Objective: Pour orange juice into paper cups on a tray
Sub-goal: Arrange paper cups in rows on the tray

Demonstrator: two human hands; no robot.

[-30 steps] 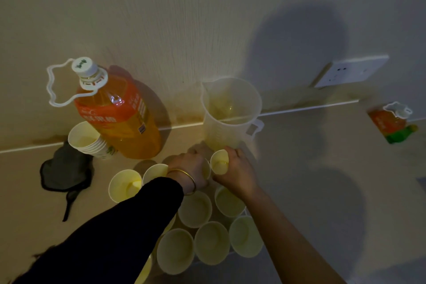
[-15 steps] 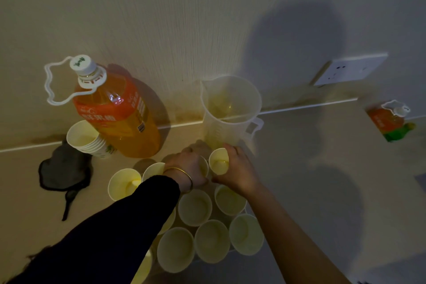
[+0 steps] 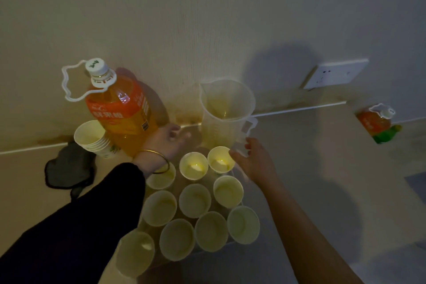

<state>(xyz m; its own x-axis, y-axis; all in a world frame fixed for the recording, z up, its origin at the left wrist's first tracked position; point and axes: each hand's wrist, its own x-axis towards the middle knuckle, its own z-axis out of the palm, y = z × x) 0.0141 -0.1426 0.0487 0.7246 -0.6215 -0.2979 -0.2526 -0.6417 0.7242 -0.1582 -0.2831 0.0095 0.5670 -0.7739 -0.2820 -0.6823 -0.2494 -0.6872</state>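
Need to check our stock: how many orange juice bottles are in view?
2. A large capped bottle stands left of the measuring jug, beside the cup stack. A second bottle sits at the far right edge, by something green. Others may be out of view.

A cluster of pale round paper cups [image 3: 195, 200] sits centrally. At its 12 o'clock stands a clear plastic measuring jug [image 3: 227, 113], at 10 o'clock a large orange plastic juice bottle [image 3: 119, 110], with a tilted stack of white paper cups [image 3: 92, 138] touching that bottle's left side.
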